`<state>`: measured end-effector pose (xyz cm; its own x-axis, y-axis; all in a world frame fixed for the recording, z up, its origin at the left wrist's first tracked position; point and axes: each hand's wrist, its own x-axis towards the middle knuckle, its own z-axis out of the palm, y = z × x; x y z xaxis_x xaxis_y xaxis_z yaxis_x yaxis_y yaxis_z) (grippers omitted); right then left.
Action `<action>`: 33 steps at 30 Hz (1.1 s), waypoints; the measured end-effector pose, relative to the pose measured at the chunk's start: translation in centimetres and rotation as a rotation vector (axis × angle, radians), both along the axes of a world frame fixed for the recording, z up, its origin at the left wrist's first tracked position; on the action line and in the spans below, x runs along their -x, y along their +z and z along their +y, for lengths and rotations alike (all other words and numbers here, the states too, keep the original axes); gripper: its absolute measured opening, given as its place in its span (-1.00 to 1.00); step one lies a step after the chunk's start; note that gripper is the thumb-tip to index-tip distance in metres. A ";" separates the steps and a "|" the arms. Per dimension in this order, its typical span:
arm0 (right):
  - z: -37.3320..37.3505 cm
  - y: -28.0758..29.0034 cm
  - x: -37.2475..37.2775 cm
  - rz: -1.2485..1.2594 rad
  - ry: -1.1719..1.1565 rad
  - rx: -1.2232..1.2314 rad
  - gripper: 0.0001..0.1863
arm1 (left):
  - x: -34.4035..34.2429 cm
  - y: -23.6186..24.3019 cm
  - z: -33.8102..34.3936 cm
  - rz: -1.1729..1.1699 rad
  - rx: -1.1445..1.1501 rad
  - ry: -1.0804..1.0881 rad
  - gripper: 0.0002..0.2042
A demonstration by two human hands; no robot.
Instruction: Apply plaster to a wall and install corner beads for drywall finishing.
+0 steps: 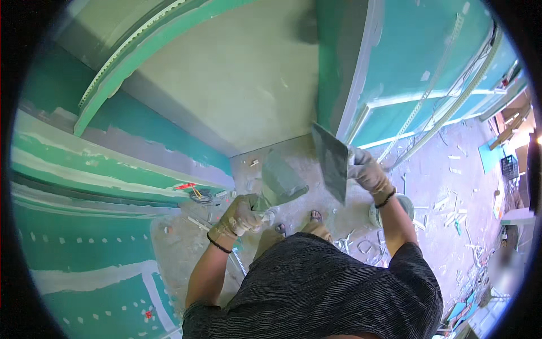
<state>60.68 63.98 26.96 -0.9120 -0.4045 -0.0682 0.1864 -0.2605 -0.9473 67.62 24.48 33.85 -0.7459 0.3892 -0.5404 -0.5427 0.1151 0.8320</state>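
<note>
My left hand [244,214], in a dusty, plaster-smeared glove, is closed round the handle of a wide putty knife [282,182]. That knife's broad blade points up and away and is partly blurred. My gloved right hand [368,171] is raised higher and grips a flat rectangular plastering trowel [333,161]. The trowel's grey face is turned to the left and tilted, apart from the wall in front. Its handle is mostly hidden behind my fingers. A gap separates the two tools, and neither visibly touches a wall.
Green wallboard [84,240] with pale filler bands stands at left, a plastered grey wall [237,79] ahead. A curved edge strip [135,56] hangs upper left. Below my right forearm is a bucket [404,204]. Scraps litter the floor [435,169]; coiled wires [200,196] stick out at left.
</note>
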 end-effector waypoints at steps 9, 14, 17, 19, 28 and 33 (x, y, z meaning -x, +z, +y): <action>-1.7 -0.1 0.5 0.245 0.270 -0.456 -0.52 | 0.6 0.1 -2.1 0.079 -0.310 0.119 -0.69; -0.4 -8.9 -3.6 -0.473 -0.106 -0.282 -0.73 | 3.3 2.0 -6.6 0.017 -0.379 0.324 -0.78; -1.1 -13.1 -6.4 -0.721 -0.292 -0.139 -0.69 | 3.5 6.2 -7.3 0.217 0.022 0.201 -0.76; -3.3 -12.7 -8.2 -0.800 -0.235 0.043 -0.66 | 4.2 6.4 -9.2 0.253 0.001 0.173 -0.75; -17.7 7.2 -11.9 -0.009 -0.206 -0.145 -0.44 | 7.3 8.3 -15.1 0.331 0.013 0.062 -0.84; -24.2 19.3 -11.0 -0.225 -0.211 -0.370 -0.55 | 8.3 6.8 -16.1 0.332 -0.110 -0.065 -0.82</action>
